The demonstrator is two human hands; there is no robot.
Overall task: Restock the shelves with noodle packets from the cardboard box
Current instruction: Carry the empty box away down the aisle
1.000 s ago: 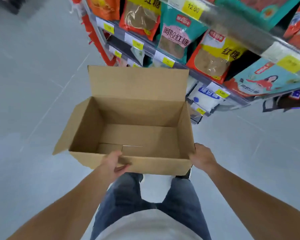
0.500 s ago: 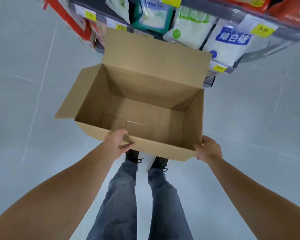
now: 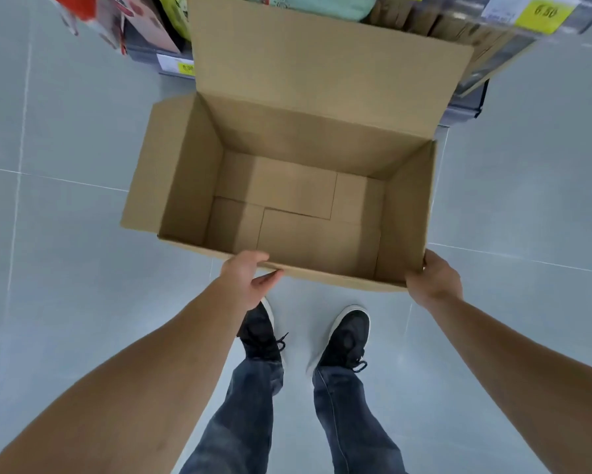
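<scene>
An open brown cardboard box [image 3: 322, 83] hangs in front of me above the grey floor, its flaps spread and its inside holding no packets. My left hand [image 3: 245, 283] grips the near rim, fingers over the edge and thumb under it. My right hand [image 3: 433, 280] holds the near right corner from outside. The far flap stands up against the bottom shelf [image 3: 465, 111]. No noodle packets show in the box.
Low shelves at the top hold bagged goods [image 3: 144, 32] on the left, a pale green pack [image 3: 322, 1], and yellow price tags [image 3: 544, 12]. Grey tiled floor [image 3: 65, 234] spreads left and right. My dark shoes [image 3: 349, 333] stand just below the box.
The view has tilted further down; upper shelves have left the frame. The box has come lower, with the bottom shelf just beyond it, with both hands keeping their hold.
</scene>
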